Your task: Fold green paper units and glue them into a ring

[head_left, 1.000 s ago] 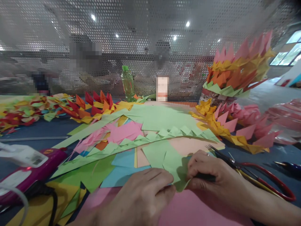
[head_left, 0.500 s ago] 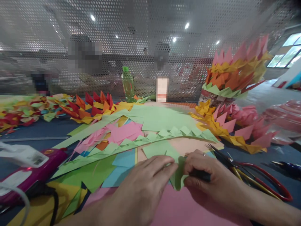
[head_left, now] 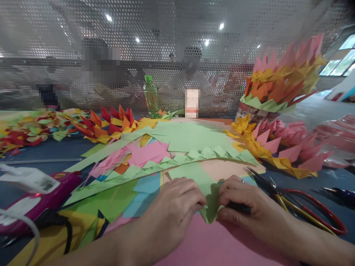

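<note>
Between my hands is a small piece of light green paper [head_left: 210, 205], folded to a point at its lower end. My left hand [head_left: 177, 210] has its fingers curled and pinches the paper's left edge. From the other side, my right hand [head_left: 238, 203], with a ring on one finger, grips the right edge between thumb and fingers. Something dark shows beneath the right palm; I cannot make out what it is. Pink paper [head_left: 210, 244] lies flat under both hands. Just behind them stretches a long light green strip with a zigzag edge [head_left: 138, 170].
Red-handled scissors [head_left: 310, 207] and a dark blue pen [head_left: 338, 194] lie at right. A purple power strip [head_left: 47, 199] with a white plug sits at left. Behind are a green-capped bottle [head_left: 151, 98], folded-paper garlands [head_left: 111, 123] and a tiered paper-petal piece [head_left: 277, 88]. Perforated metal [head_left: 166, 44] stands beyond.
My left hand's fingers have curled in from a flatter pose and now pinch the green paper's edge. The paper looks flatter and less curled. My right hand keeps its hold.
</note>
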A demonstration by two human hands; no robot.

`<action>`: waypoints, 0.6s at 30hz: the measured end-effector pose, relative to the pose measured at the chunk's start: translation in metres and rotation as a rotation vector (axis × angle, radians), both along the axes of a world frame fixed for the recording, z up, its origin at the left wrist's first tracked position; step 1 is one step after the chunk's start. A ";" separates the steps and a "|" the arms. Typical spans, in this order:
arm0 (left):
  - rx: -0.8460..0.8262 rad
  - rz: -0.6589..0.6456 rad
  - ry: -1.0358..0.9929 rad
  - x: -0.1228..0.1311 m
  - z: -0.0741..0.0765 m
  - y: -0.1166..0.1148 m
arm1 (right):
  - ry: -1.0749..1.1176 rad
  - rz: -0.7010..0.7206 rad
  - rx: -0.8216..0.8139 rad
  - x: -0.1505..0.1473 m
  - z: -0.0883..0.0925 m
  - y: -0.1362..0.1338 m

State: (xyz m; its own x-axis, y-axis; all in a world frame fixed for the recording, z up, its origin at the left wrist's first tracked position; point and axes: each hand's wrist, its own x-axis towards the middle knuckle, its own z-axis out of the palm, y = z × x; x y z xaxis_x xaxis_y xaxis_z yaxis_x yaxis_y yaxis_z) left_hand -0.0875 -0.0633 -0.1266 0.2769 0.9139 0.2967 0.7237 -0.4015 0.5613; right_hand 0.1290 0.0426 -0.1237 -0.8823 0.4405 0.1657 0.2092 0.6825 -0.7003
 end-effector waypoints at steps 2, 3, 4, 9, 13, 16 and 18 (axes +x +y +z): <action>0.012 -0.020 -0.048 0.002 0.000 0.001 | -0.021 -0.018 0.008 0.000 0.000 0.000; 0.011 -0.031 -0.064 0.003 0.001 0.000 | -0.028 -0.029 0.012 0.000 0.000 -0.001; 0.005 -0.040 -0.072 0.003 0.001 0.000 | -0.032 -0.038 0.014 0.000 0.000 -0.001; -0.031 -0.037 -0.022 0.006 0.003 0.000 | -0.053 -0.074 0.049 -0.001 -0.001 -0.002; -0.027 -0.013 0.026 0.008 0.003 0.002 | -0.065 -0.125 0.101 -0.003 0.000 -0.003; 0.014 0.046 0.077 0.010 0.002 -0.001 | -0.070 -0.131 0.111 -0.004 0.001 -0.005; 0.045 0.019 0.164 0.011 0.003 -0.007 | -0.069 -0.138 0.117 -0.005 0.001 -0.006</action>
State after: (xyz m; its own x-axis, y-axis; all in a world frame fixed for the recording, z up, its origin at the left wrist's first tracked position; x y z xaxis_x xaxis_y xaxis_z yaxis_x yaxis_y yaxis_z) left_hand -0.0764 -0.0706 -0.1237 0.3073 0.9065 0.2895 0.8119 -0.4084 0.4172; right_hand 0.1243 0.0363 -0.1224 -0.8259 0.5395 0.1640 0.3512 0.7196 -0.5990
